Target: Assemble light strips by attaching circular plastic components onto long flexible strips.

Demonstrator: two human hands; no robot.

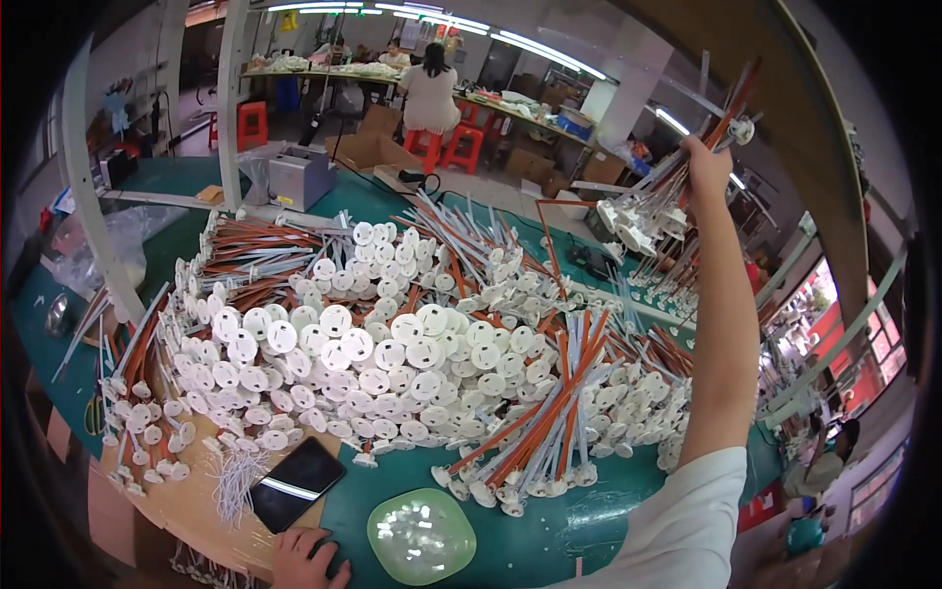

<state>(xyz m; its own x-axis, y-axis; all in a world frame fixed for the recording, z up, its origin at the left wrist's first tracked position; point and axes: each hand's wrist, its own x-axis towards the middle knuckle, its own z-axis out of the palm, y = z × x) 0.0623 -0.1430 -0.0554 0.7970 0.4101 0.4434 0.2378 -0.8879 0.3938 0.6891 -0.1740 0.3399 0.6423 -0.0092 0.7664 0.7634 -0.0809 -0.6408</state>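
Observation:
My right arm is raised to the upper right. My right hand is closed round a bundle of red-brown and grey wire leads with white round ends. Low on the near side, my left hand rests on the table edge with its fingers apart, holding nothing. Just beyond its fingertips lies a black smartphone. A big heap of white disc-ended leads spreads across the middle. In front of the heap, a loose bunch of the same leads lies crossed.
Right of the phone sits a light-green bowl with small clear pieces in it. White thin ties lie on a tan board. A grey box-shaped device stands behind the heap. Farther back, a seated person is near red stools.

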